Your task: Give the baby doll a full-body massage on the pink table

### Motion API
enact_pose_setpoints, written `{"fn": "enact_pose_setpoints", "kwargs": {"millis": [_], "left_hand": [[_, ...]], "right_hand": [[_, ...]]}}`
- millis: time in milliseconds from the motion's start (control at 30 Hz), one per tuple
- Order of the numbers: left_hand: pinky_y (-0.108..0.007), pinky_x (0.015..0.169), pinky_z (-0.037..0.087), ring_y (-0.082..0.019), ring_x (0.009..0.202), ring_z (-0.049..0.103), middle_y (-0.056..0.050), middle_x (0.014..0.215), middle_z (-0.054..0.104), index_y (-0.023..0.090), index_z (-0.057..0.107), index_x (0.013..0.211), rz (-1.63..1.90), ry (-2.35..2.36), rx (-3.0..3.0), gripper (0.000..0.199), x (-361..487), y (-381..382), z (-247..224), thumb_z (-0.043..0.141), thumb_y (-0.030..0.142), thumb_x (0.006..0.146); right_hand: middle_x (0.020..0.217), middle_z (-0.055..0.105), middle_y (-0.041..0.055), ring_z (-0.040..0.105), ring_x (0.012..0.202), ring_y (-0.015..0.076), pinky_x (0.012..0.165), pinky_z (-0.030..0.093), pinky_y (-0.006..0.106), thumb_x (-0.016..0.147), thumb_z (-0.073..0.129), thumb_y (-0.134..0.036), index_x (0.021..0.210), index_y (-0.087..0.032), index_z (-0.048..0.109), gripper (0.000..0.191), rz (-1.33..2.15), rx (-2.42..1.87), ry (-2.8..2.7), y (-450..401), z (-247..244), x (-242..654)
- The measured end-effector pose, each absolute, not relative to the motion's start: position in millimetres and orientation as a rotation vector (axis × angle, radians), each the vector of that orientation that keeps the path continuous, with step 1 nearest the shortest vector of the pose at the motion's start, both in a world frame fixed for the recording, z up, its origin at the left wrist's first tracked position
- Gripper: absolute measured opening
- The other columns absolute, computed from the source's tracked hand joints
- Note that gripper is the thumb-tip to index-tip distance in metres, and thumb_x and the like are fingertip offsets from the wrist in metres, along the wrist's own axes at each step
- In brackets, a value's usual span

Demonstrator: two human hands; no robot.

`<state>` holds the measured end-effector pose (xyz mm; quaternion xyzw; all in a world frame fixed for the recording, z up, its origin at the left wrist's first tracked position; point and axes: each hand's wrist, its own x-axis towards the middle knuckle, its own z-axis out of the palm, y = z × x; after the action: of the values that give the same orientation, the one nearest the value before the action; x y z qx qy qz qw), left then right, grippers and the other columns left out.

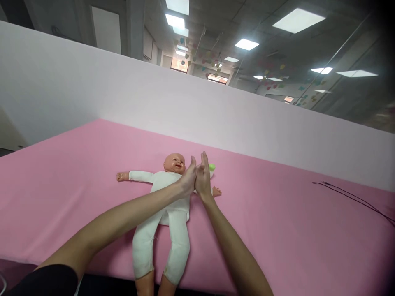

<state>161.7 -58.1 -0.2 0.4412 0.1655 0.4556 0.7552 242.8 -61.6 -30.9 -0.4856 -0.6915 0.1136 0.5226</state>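
Observation:
A baby doll (171, 185) in a white cloth body lies on its back on the pink tabletop, head toward the far side, arms spread. Above its chest and shoulder, my left hand (187, 181) and my right hand (203, 177) are pressed palm to palm. The right fingers point up, stretched out. On the left hand the thumb stands up, while its other fingers are mostly hidden by the right hand. I see nothing held between the palms. Just behind my right hand a small item with a bright green top (212, 167) and a whitish lower part is partly hidden.
A pink cover (265, 213) is spread over the table. White partition panels (185, 107) rise along its far and left sides. A thin black cable (348, 195) lies at the right. The doll's feet reach the near edge.

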Motion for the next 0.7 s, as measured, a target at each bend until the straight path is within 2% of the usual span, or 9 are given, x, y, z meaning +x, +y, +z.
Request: {"fn": "enact_pose_setpoints", "kwargs": {"millis": [100,200,333,433,500,567,600,633,700], "left_hand": [[-0.052,0.125,0.027,-0.031,0.158,0.025,-0.011,0.163,0.043,0.025,0.045,0.158,1.191,0.467,1.078,0.08,146,-78,2,0.022,0.074,0.098],[-0.053,0.128,0.022,-0.027,0.161,0.015,-0.009,0.165,0.04,0.026,0.032,0.165,1.305,0.542,1.065,0.077,138,-93,2,0.019,0.068,0.101],[-0.05,0.125,0.033,-0.029,0.157,0.03,-0.009,0.161,0.047,0.027,0.037,0.162,1.176,0.533,1.004,0.079,119,-99,5,0.013,0.07,0.101],[-0.049,0.124,0.037,-0.031,0.156,0.033,-0.011,0.164,0.044,0.024,0.037,0.163,1.173,0.521,1.042,0.092,109,-94,7,0.003,0.078,0.096],[-0.047,0.125,0.037,-0.029,0.159,0.025,-0.006,0.169,0.035,0.028,0.027,0.167,1.253,0.539,1.065,0.09,110,-96,3,0.003,0.079,0.096],[-0.045,0.125,0.037,-0.026,0.161,0.019,0.0,0.173,0.025,0.032,0.012,0.169,1.307,0.557,1.067,0.084,116,-105,-4,0.004,0.076,0.098],[-0.045,0.125,0.038,-0.025,0.16,0.02,0.001,0.173,0.024,0.032,0.009,0.17,1.305,0.558,1.063,0.082,119,-111,-7,0.005,0.074,0.099],[-0.046,0.124,0.039,-0.026,0.159,0.025,-0.001,0.173,0.027,0.032,0.009,0.17,1.278,0.556,1.064,0.081,120,-116,-10,0.004,0.073,0.1],[-0.05,0.122,0.042,-0.03,0.153,0.038,-0.006,0.167,0.04,0.029,0.021,0.168,1.189,0.576,1.126,0.084,118,-121,-13,0.0,0.072,0.1]], "right_hand": [[0.177,0.008,0.0074,0.004,0.163,0.0279,0.13,0.02,0.056,0.099,0.004,-0.076,0.169,-0.022,0.01,0.088,0.298,-1.162,-1.704,-84,-17,208],[0.176,0.014,0.0047,0.005,0.163,0.0317,0.13,0.012,0.059,0.097,0.009,-0.081,0.168,-0.026,0.015,0.091,0.195,-1.113,-1.896,-96,-5,184],[0.175,0.019,0.0053,0.015,0.162,0.0266,0.131,0.017,0.054,0.105,0.011,-0.069,0.168,-0.025,0.019,0.077,0.319,-1.212,-1.783,-94,-2,185],[0.175,0.016,0.0069,0.011,0.163,0.0268,0.132,0.017,0.054,0.105,0.015,-0.068,0.169,-0.021,0.013,0.079,0.273,-1.159,-1.857,-106,-15,184],[0.175,0.015,0.008,0.009,0.163,0.0307,0.132,0.015,0.057,0.101,0.018,-0.075,0.169,-0.02,0.01,0.088,0.174,-1.095,-1.954,-116,-21,180],[0.174,0.022,0.0084,0.013,0.162,0.033,0.131,0.016,0.059,0.099,0.018,-0.079,0.169,-0.021,0.016,0.091,0.137,-1.068,-1.976,-121,-20,180],[0.173,0.026,0.0085,0.017,0.161,0.0325,0.13,0.018,0.059,0.1,0.017,-0.078,0.168,-0.022,0.019,0.088,0.161,-1.079,-1.945,-119,-17,181],[0.172,0.028,0.0084,0.021,0.16,0.0311,0.13,0.021,0.057,0.102,0.016,-0.074,0.167,-0.023,0.022,0.083,0.209,-1.104,-1.9,-117,-14,184],[0.172,0.028,0.0075,0.023,0.16,0.029,0.129,0.024,0.056,0.107,0.019,-0.065,0.167,-0.024,0.023,0.073,0.315,-1.18,-1.821,-114,-9,187]]}}
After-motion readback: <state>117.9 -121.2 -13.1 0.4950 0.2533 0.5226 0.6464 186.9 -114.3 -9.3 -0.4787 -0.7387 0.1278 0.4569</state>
